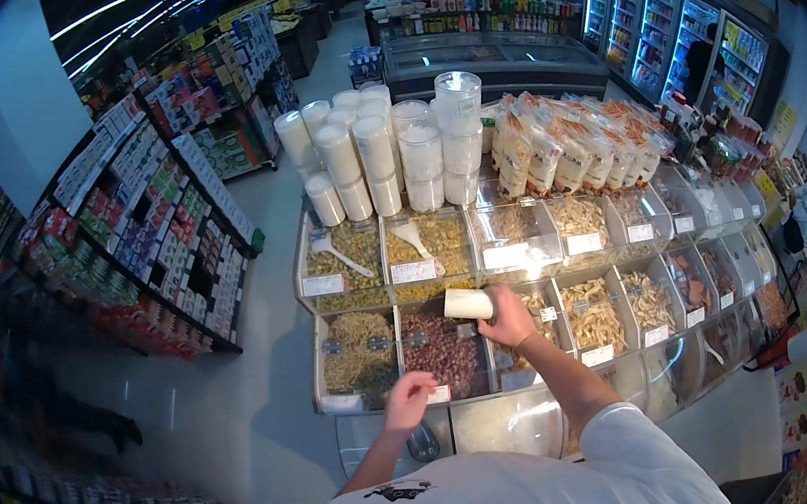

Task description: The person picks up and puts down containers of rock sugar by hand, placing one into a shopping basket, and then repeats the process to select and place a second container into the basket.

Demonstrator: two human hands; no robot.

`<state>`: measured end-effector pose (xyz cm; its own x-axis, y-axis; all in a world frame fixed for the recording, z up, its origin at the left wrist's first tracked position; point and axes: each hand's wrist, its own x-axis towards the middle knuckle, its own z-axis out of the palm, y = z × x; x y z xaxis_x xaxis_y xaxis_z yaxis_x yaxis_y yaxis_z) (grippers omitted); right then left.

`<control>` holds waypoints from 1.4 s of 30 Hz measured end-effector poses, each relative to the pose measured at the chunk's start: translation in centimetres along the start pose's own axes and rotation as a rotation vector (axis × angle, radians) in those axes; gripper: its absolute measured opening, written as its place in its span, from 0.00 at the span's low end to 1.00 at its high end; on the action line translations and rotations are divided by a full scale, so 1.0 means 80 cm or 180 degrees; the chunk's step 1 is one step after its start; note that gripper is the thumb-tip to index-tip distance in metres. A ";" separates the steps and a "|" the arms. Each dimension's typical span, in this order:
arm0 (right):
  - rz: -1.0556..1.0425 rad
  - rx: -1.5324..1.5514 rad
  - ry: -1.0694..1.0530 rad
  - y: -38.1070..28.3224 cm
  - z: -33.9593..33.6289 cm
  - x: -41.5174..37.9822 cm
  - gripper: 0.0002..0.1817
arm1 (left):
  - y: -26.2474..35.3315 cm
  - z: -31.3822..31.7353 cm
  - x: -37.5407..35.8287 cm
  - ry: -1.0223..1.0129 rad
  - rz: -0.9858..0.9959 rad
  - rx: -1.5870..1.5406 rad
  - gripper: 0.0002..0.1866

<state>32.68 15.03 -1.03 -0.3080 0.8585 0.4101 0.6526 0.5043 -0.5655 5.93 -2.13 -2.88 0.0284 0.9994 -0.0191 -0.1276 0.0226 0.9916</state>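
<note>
My right hand (509, 317) is wrapped round a white cylindrical plastic jar (468, 303), tilted on its side over the front row of bins. Below the jar lies a bin of small dark-red dried goods (443, 350). Near that bin's front edge is my left hand (410, 399), its fingers loosely apart with nothing in them. A price label (438, 395) sits right by its fingertips. To the left, another bin holds thin brownish dried goods (358, 353). Stacked jars (373, 150) like the held one stand behind the back row.
White scoops (340, 257) lie in the back-left bins. Packed bags (573, 156) line the back right of the counter. Store shelves (132, 215) flank the aisle (268, 258) on the left. Chest freezers (491, 60) and lit fridges (668, 28) stand farther off.
</note>
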 end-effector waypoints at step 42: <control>0.1328 0.4091 -0.0227 -0.281 -0.148 -0.172 0.56 | 0.212 0.066 -0.124 -0.0459 0.1668 0.2106 0.41</control>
<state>30.47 -9.25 14.52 -0.3082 0.9509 0.0296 -0.3861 -0.0966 -0.9174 8.71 -11.76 14.78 0.2589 0.8626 0.4346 0.4441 -0.5059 0.7395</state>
